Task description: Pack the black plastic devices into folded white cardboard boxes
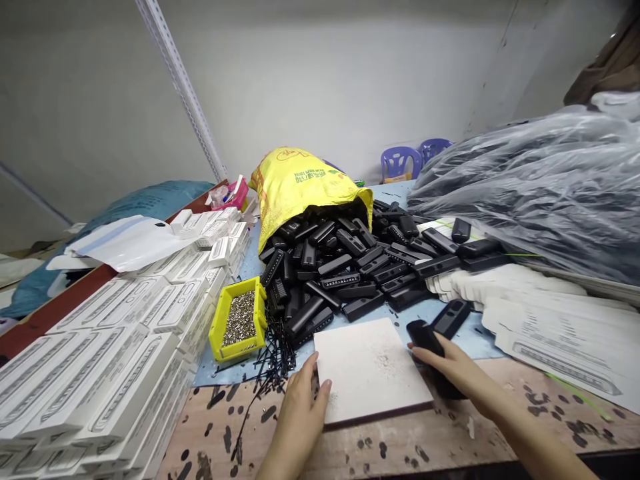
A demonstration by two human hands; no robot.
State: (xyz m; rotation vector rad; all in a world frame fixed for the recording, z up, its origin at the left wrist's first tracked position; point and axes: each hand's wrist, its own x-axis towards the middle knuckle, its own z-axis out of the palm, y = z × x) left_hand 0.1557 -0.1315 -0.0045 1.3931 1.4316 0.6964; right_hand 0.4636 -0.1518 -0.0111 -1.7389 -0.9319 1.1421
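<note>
Gripping a black casing (424, 337) — right hand (447, 365), the yellow sack's green print (310, 175) unreadable

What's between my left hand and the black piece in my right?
A white board: the left hand touches its left edge, and the right hand holds the black piece beside its right edge.

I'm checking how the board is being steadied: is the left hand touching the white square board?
Touching. The head view shows the fingers of the left hand overlapping the near left edge of the white square board, with no gap.
</note>
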